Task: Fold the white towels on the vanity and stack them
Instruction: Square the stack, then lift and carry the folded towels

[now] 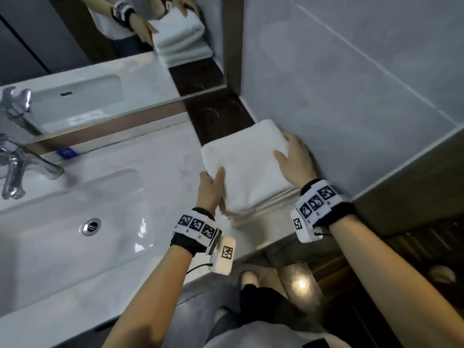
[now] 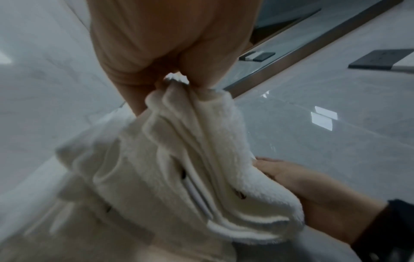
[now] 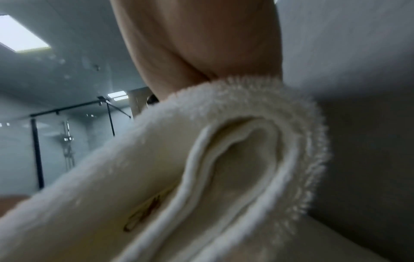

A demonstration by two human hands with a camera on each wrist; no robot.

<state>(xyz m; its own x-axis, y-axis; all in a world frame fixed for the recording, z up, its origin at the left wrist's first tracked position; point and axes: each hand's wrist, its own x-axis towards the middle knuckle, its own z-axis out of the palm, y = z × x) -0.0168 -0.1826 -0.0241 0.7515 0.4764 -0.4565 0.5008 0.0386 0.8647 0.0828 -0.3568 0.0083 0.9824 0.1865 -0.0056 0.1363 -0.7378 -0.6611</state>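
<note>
A stack of folded white towels sits on the right end of the vanity top, close to the grey wall. The top folded towel lies on it, held at both sides. My left hand grips its left edge, thumb on top; in the left wrist view the left hand pinches the towel's layered edges. My right hand holds the right side, thumb on top and fingers along the wall side. The right wrist view shows the right hand's palm over the towel's rolled fold.
A white sink basin with a drain and a chrome faucet fills the left. A mirror runs behind it. The grey tiled wall stands right beside the stack. A dark countertop strip lies behind the towels.
</note>
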